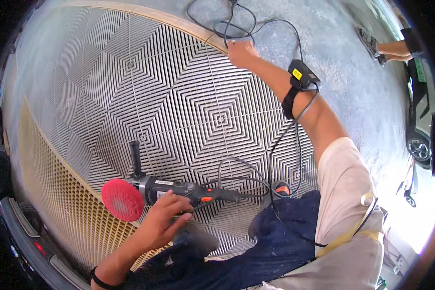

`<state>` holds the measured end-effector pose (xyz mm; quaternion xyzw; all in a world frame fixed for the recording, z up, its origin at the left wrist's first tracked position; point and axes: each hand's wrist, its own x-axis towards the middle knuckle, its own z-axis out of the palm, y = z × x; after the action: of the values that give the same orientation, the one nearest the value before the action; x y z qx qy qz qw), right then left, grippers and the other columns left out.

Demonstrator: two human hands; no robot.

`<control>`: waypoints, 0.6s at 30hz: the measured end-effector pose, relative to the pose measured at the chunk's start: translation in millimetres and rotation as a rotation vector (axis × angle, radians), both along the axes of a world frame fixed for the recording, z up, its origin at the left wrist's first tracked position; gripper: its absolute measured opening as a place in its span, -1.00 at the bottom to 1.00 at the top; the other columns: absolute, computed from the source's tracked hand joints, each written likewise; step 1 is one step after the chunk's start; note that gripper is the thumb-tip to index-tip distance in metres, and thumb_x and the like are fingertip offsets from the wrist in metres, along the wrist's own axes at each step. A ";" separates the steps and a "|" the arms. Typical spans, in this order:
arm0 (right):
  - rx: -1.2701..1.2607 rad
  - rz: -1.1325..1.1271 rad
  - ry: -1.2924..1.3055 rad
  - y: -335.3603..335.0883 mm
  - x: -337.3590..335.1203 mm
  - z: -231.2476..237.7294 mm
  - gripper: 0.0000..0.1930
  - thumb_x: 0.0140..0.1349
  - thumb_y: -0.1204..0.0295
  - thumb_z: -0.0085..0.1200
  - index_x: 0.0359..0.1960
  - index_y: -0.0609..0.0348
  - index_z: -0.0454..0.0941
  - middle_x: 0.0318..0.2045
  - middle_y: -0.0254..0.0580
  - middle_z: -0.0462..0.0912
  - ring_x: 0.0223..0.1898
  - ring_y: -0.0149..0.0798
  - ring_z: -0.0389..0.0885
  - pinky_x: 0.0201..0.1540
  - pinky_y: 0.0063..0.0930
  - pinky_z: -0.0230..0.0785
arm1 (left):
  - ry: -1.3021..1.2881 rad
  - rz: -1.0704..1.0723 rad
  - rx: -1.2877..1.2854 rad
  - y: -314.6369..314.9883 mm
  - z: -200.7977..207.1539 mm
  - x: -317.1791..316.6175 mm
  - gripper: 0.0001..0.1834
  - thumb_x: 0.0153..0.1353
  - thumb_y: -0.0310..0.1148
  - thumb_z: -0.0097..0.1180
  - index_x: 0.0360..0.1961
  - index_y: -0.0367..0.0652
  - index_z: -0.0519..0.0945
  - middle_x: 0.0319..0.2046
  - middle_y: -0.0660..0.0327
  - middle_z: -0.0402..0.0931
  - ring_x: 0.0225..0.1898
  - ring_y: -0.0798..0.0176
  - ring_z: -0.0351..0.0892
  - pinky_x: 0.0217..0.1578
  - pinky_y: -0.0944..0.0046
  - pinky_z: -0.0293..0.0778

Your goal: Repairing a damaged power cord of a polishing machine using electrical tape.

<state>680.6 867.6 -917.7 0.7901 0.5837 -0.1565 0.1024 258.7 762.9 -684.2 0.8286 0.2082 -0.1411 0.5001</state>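
A polisher [171, 191] with black body, orange switches and a side handle lies on the slatted floor tiles in front of me. Its round red foam pad [123, 200] faces left and toward me. My left hand [166, 218] is beside the machine's body, fingertips close to or touching it, thumb spread apart, not wrapped round it. Far forward, my right arm reaches out over the tile edge. My right hand [242, 53] is closed at a loop of black power cord [225, 32]; the fingers are partly hidden.
Slatted grey tiles [220, 118] cover the floor, with a tan border strip [179, 23]. Cord coils [246, 21] lie on the concrete beyond. A strapped black box [304, 73] with a cable sits on my right forearm. Another person's leg [394, 48] and parked cars [418, 150] stand at right.
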 end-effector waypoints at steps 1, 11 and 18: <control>0.130 -0.032 -0.012 -9.9 -6.5 -8.6 -0.63 0.19 0.44 -0.14 0.05 0.24 0.36 -0.13 -0.04 0.62 -0.05 0.03 0.59 0.05 0.06 0.35 | 0.101 -0.066 -0.086 2.9 -0.3 5.5 -0.74 0.15 -0.44 0.16 -0.10 -0.19 0.54 -0.02 0.09 0.47 0.14 -0.02 0.40 0.18 0.04 0.29; -0.152 0.753 0.533 -155.0 -134.3 36.8 -0.81 0.04 0.31 0.07 -0.46 0.18 0.57 -0.37 0.05 0.60 -0.33 0.00 0.58 -0.34 -0.15 0.42 | -0.028 0.133 0.057 19.9 -42.5 -3.6 -0.51 -0.04 -0.71 0.12 0.01 -0.30 0.46 0.11 -0.02 0.42 0.14 0.11 0.42 0.04 0.23 0.46; 0.660 0.406 0.191 -124.2 -74.8 1.8 -0.53 -0.07 0.24 0.19 -0.15 0.32 0.53 0.10 0.15 0.39 0.14 0.02 0.37 0.06 -0.14 0.35 | 0.018 0.273 0.120 2.8 -27.1 42.6 -0.59 0.31 -0.18 -0.03 -0.58 -0.27 0.32 -0.68 0.13 0.21 -0.60 0.16 0.16 -0.52 0.13 0.16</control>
<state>605.8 743.3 -915.9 0.6311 0.7539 -0.0098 -0.1827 301.3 765.7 -711.3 0.8196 0.3316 -0.0663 0.4625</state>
